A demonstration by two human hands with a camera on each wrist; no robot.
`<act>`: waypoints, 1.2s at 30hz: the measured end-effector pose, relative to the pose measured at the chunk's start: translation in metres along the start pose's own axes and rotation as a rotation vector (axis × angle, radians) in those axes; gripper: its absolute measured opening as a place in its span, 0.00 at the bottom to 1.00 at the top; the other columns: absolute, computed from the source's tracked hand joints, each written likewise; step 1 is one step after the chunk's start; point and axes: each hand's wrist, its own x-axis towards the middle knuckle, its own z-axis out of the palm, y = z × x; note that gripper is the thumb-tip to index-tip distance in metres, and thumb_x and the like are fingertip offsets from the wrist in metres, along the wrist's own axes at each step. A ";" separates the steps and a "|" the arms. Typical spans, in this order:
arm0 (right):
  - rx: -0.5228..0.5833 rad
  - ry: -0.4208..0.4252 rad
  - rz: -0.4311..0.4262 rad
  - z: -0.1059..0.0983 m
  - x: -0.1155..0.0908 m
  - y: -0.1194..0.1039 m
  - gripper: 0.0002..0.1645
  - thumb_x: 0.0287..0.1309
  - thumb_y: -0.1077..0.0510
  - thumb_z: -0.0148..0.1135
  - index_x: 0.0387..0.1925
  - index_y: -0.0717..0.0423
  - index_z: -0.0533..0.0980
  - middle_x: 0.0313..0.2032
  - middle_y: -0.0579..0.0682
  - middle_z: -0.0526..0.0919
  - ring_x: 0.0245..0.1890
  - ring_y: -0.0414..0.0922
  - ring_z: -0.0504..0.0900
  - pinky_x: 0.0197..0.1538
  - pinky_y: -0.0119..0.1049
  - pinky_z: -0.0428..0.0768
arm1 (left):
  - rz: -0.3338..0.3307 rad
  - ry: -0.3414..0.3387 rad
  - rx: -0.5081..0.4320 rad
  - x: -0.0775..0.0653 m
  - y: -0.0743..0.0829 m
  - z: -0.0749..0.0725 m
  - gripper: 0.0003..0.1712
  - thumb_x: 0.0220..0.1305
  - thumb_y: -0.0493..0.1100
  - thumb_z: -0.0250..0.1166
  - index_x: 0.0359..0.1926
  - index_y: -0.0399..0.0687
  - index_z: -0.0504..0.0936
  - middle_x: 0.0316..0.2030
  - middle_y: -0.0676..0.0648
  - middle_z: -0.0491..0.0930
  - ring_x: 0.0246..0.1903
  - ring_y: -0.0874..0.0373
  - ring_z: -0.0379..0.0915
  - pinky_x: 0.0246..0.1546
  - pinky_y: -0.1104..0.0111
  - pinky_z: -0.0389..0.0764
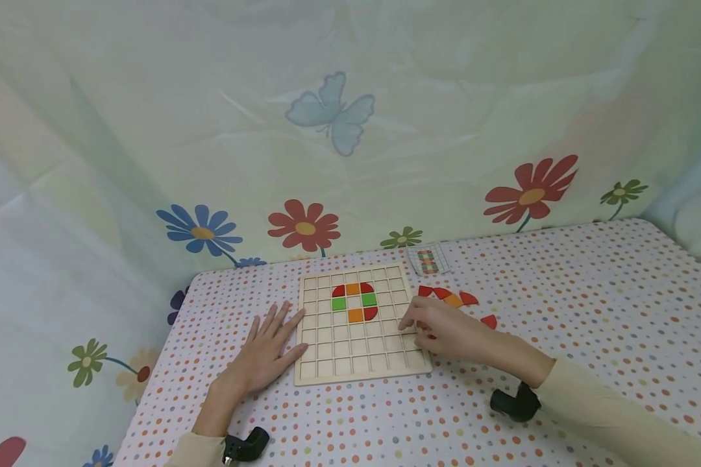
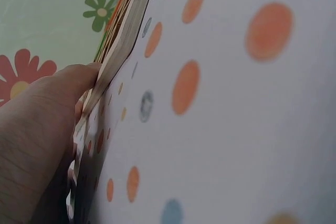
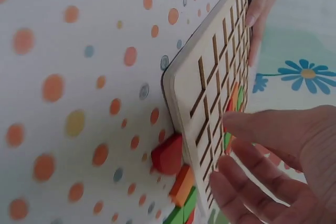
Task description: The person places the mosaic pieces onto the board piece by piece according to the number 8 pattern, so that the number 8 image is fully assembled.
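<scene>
A wooden grid board [image 1: 325,371] lies on the dotted cloth, with a small ring of red, orange and green pieces set in its upper cells. Two orange squares [image 1: 356,316], two green squares [image 1: 339,303] and rounded red pieces [image 1: 370,314] form that ring. My left hand [image 1: 263,353] is spread flat at the board's left side; thumb and fingertips touch its edge. Over the right part of the board hovers my right hand [image 1: 444,327], its fingers loosely bent. In the right wrist view, nothing shows between the thumb [image 3: 262,129] and fingers.
Loose red pieces [image 1: 468,298] and an orange piece [image 1: 454,300] lie right of the board. A red piece [image 3: 168,156], an orange piece [image 3: 182,185] and green ones sit by its edge. A printed pattern card [image 1: 438,258] lies behind; a flowered curtain [image 1: 420,149] hangs beyond.
</scene>
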 end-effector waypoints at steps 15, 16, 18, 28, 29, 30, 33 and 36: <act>0.115 -0.064 0.016 -0.002 -0.019 0.034 0.17 0.51 0.70 0.79 0.36 0.47 0.84 0.36 0.39 0.80 0.35 0.39 0.75 0.36 0.30 0.80 | -0.008 -0.002 0.006 0.000 -0.002 0.003 0.43 0.77 0.68 0.52 0.84 0.58 0.54 0.84 0.43 0.43 0.83 0.44 0.31 0.80 0.42 0.35; 0.124 -0.061 0.022 -0.002 -0.019 0.035 0.17 0.50 0.69 0.80 0.35 0.46 0.85 0.35 0.39 0.80 0.35 0.39 0.75 0.36 0.30 0.80 | -0.008 0.000 0.004 0.000 -0.002 0.003 0.43 0.77 0.68 0.52 0.84 0.59 0.54 0.84 0.43 0.43 0.83 0.44 0.31 0.80 0.42 0.35; 0.138 -0.056 0.036 -0.002 -0.018 0.035 0.17 0.48 0.69 0.81 0.34 0.47 0.85 0.35 0.40 0.80 0.34 0.40 0.75 0.35 0.30 0.80 | 0.001 0.019 -0.003 -0.001 -0.002 0.003 0.43 0.77 0.67 0.53 0.84 0.58 0.56 0.84 0.42 0.45 0.83 0.43 0.33 0.80 0.41 0.37; 0.153 -0.039 0.200 -0.005 -0.018 0.037 0.17 0.42 0.66 0.86 0.33 0.53 0.84 0.31 0.44 0.78 0.31 0.42 0.73 0.30 0.30 0.75 | 0.011 0.004 -0.008 0.002 0.001 0.002 0.42 0.78 0.67 0.51 0.84 0.57 0.56 0.84 0.43 0.44 0.83 0.44 0.31 0.80 0.42 0.35; 0.149 -0.038 0.203 -0.005 -0.018 0.037 0.17 0.42 0.66 0.86 0.33 0.53 0.85 0.30 0.44 0.78 0.30 0.42 0.73 0.30 0.30 0.74 | 0.008 0.001 -0.004 0.002 0.001 0.002 0.42 0.78 0.67 0.50 0.84 0.58 0.55 0.84 0.43 0.44 0.83 0.44 0.31 0.80 0.42 0.35; 0.139 -0.035 0.202 -0.004 -0.018 0.038 0.16 0.42 0.65 0.86 0.32 0.52 0.85 0.29 0.43 0.77 0.30 0.42 0.72 0.30 0.30 0.73 | 0.007 0.004 -0.005 0.002 0.000 0.002 0.42 0.78 0.67 0.51 0.84 0.58 0.56 0.84 0.43 0.44 0.83 0.43 0.32 0.80 0.42 0.35; 0.116 -0.019 0.187 -0.003 -0.018 0.039 0.15 0.42 0.63 0.86 0.30 0.50 0.85 0.29 0.42 0.77 0.28 0.41 0.72 0.29 0.30 0.73 | 0.002 0.015 -0.008 0.001 -0.002 0.002 0.42 0.78 0.67 0.51 0.83 0.57 0.57 0.84 0.43 0.46 0.83 0.43 0.32 0.80 0.41 0.36; 0.127 0.003 0.183 -0.002 -0.021 0.043 0.15 0.42 0.62 0.87 0.30 0.50 0.86 0.29 0.42 0.78 0.28 0.41 0.73 0.29 0.30 0.74 | 0.002 0.012 -0.007 0.002 -0.001 0.002 0.42 0.78 0.67 0.51 0.84 0.58 0.56 0.84 0.43 0.45 0.83 0.43 0.32 0.80 0.42 0.36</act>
